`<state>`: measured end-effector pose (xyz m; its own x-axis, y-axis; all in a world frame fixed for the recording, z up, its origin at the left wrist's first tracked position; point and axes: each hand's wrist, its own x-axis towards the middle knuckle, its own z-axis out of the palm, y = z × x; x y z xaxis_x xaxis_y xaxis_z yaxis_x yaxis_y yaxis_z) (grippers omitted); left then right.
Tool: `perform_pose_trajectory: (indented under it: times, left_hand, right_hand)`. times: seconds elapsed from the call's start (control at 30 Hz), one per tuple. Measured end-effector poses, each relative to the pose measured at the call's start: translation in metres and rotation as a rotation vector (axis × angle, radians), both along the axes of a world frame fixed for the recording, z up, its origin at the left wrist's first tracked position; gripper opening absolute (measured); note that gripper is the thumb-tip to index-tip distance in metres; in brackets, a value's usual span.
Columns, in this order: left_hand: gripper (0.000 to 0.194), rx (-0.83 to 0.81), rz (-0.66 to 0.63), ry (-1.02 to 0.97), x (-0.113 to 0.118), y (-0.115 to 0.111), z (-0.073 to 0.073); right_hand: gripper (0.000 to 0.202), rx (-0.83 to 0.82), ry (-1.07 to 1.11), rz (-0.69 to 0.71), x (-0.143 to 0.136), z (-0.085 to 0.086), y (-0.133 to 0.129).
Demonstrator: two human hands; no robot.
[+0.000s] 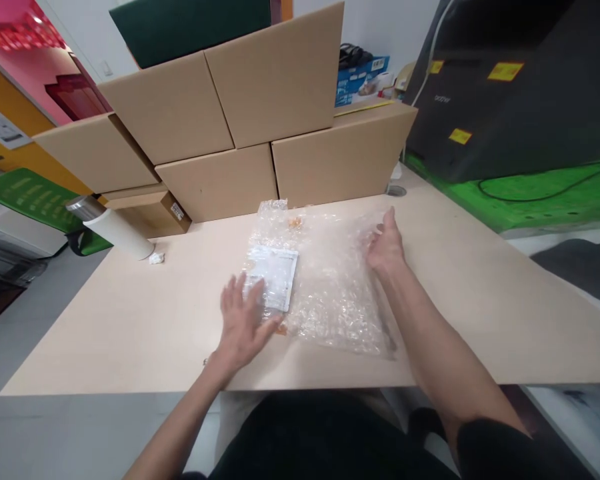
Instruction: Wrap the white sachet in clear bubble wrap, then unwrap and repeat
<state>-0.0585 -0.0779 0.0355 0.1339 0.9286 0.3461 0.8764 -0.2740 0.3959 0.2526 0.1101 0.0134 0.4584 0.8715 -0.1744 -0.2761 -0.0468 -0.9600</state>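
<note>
A sheet of clear bubble wrap (335,293) is spread over the middle of the table. On its left part lies a flat pale packet (280,273) with faint print; whether a layer of wrap covers it I cannot tell. My left hand (243,320) rests with fingers spread at the packet's lower left and the wrap's left edge, gripping nothing. At the wrap's right edge, my right hand (386,245) has its fingers curled around the film, which is slightly raised there. Small orange marks (295,223) show on the wrap above and below the packet.
Cardboard boxes (215,190) are stacked along the back of the wooden table (180,320). A white bottle (120,230) with a metal cap and a crumpled white scrap (157,258) stand at the left. A large dark machine (480,87) sits on a green surface at the right.
</note>
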Motion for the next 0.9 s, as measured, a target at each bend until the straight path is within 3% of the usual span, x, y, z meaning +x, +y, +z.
perform_pose_trajectory:
  times: [0.1, 0.17, 0.33, 0.53, 0.63, 0.7, 0.77, 0.83, 0.9]
  left_hand:
    - [0.062, -0.112, -0.084, 0.087, 0.012, 0.011, -0.009]
    - [0.047, -0.114, -0.075, 0.078, 0.015, 0.017, -0.015]
    - [0.020, -0.026, -0.059, -0.159, 0.009, 0.016, -0.013]
    - [0.024, 0.182, 0.302, -0.751, -0.034, 0.013, 0.013]
    - [0.027, 0.144, 0.448, -0.977, -0.068, 0.013, 0.013]
    - [0.036, -0.009, 0.522, -0.858, -0.087, 0.008, 0.008]
    - [0.046, -0.094, 0.563, -0.574, -0.097, 0.000, 0.002]
    - [0.051, -0.002, 0.593, -0.292, -0.095, -0.009, 0.001]
    - [0.047, 0.149, 0.582, -0.144, -0.086, -0.016, 0.004]
  right_hand:
    - [0.064, -0.001, 0.165, 0.129, -0.011, 0.013, -0.007]
    - [0.056, 0.022, 0.148, 0.162, -0.016, 0.018, -0.012]
    - [0.039, 0.027, 0.133, 0.104, -0.017, 0.019, -0.014]
    - [0.020, 0.074, -0.053, -0.022, 0.000, 0.021, -0.011]
    - [0.016, 0.048, -0.188, -0.077, 0.007, 0.016, -0.007]
    - [0.017, 0.025, -0.294, -0.077, 0.013, 0.013, -0.007]
    - [0.021, 0.015, -0.475, -0.104, 0.018, 0.014, -0.010]
    - [0.034, 0.078, -0.722, -0.190, 0.021, 0.023, -0.018]
    - [0.043, 0.210, -0.912, -0.258, 0.016, 0.037, -0.031]
